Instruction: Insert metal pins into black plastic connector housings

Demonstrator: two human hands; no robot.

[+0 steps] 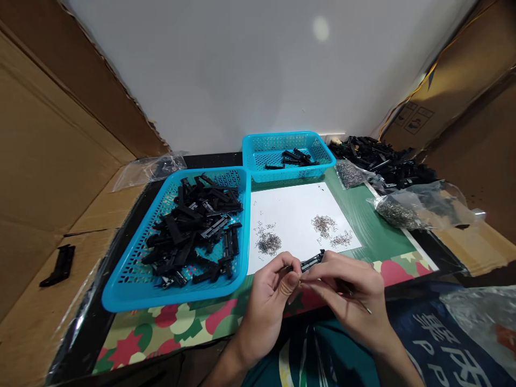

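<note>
Head view, the only one. Work sits mid-piece: a narrow black plastic part with a silvery strip [312,262] is held in front of the seated person, between the two hands, just beyond the near edge of the white paper sheet [290,207]. Left hand [268,298]: thumb and forefinger pinched together at the part's left end. Right hand [357,293]: fingers curled around a slim metal rod [364,306], their tips bunched against the same part; what those tips pinch is too small to make out.

Progress, judged: this piece looks unfinished, and much of the stock remains. Which basket holds completed pieces, I cannot tell.

Containers:
– Large blue perforated plastic basket [247,231], on the left: well heaped with black plastic parts [175,231], some showing metallic strips.
– Smaller blue perforated plastic basket [288,175], at the back: a few black parts [297,157], much bare floor.
– Two clear plastic bags, the farther one [349,174] and the nearer one [399,214]: both with small silvery metal bits.

Outside containers: bent-wire piles on the sheet, left [269,243] and right [323,226]; loose heap of black parts [389,161], back right; one lone black part [59,266] on cardboard, far left.
</note>
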